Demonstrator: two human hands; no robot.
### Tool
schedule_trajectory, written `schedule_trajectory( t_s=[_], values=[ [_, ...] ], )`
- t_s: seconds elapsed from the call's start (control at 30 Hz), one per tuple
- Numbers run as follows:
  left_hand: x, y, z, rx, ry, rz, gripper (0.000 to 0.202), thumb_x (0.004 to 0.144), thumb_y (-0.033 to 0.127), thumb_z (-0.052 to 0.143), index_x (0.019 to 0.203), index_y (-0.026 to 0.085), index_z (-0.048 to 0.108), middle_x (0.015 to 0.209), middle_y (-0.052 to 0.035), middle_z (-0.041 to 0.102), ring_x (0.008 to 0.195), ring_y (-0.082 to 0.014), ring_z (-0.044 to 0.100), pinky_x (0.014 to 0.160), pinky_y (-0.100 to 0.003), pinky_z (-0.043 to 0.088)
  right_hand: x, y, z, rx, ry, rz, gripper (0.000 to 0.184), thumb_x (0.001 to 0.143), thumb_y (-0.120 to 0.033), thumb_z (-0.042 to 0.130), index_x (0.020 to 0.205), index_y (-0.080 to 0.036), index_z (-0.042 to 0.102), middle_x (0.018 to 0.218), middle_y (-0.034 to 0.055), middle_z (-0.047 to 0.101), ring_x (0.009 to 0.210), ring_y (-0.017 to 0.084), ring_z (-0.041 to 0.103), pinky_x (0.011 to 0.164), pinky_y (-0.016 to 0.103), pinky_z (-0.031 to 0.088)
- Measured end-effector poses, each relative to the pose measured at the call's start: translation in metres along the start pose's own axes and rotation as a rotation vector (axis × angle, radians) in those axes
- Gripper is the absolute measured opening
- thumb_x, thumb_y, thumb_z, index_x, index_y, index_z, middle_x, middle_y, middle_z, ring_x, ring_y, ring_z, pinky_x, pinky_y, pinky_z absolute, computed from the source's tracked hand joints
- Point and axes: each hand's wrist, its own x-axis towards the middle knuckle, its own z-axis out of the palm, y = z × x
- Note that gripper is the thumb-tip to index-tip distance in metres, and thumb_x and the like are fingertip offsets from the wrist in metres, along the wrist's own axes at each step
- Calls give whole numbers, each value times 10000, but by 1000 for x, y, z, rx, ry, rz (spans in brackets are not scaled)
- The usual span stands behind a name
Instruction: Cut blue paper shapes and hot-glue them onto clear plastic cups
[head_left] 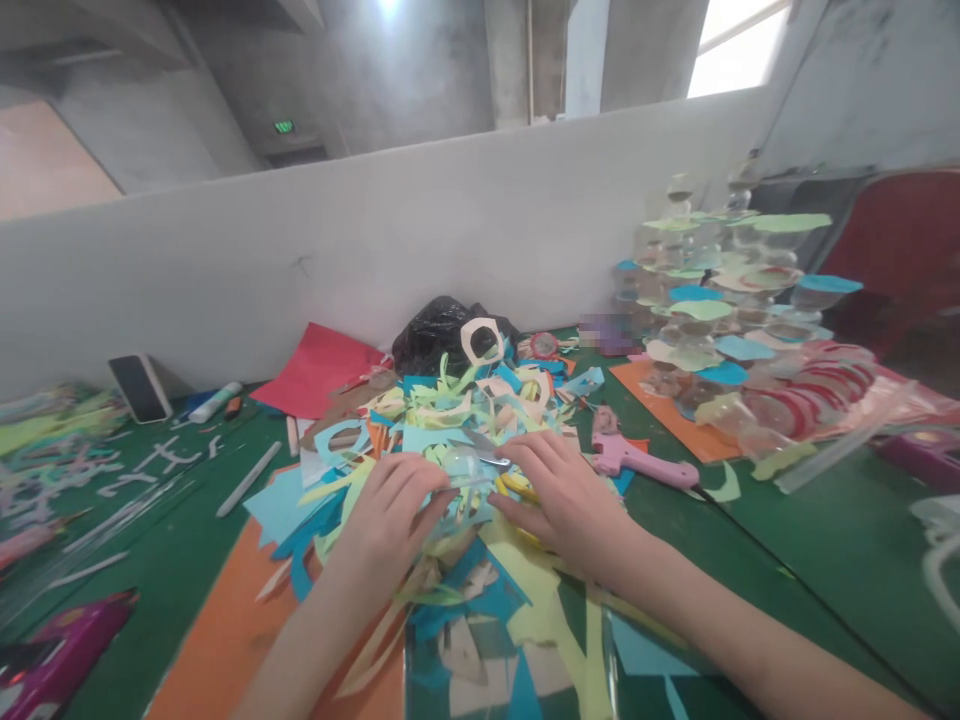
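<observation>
My left hand (401,500) is closed, with thumb and fingers pinching the edge of a small clear plastic piece (461,464). Its exact shape is hard to make out against the paper behind it. My right hand (559,500) curls around scissors (517,488) with yellow handles. Their metal blades point left, close to the clear piece; whether they touch it I cannot tell. Beneath both hands lies a heap of paper scraps (427,410) in blue, yellow, cream and orange.
A pink glue gun (645,462) with a black cord lies right of the heap. Stacked clear cups with paper pieces (701,310) stand at the back right. Behind the heap sits a black plastic bag (435,335). A phone (140,388) leans against the white partition (300,240).
</observation>
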Motion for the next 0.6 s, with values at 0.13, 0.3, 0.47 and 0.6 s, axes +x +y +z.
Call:
schedule_trajectory(
  t_s=[0.13,0.3,0.47,0.6],
  values=[
    [3,7,-1,51,22,79,119,913,77,569,957,184,541,837,-31,656,863,-187,586,846,-340,512,0,-3,-2,40,37,-75,200,929,-281,626,1084,-171,562,1027,93,692,943,253,593,794,391,504],
    [1,13,1,81,12,122,137,894,63,590,957,179,554,849,-42,665,905,-198,593,871,-343,522,0,-2,-2,50,66,-138,82,927,-200,600,997,-181,562,963,74,679,880,224,553,787,366,476],
    [-4,12,2,64,-28,113,163,878,59,610,983,176,564,867,-45,669,937,-200,607,877,-341,524,0,-2,-3,44,76,-184,33,942,-163,550,936,-195,554,909,57,666,854,209,522,773,344,452],
    [-3,14,2,45,-29,96,125,901,84,580,969,189,566,859,-43,666,928,-196,608,865,-334,524,0,-2,-3,41,75,-193,70,946,-143,528,909,-198,551,894,55,659,843,203,508,769,337,446]
  ],
)
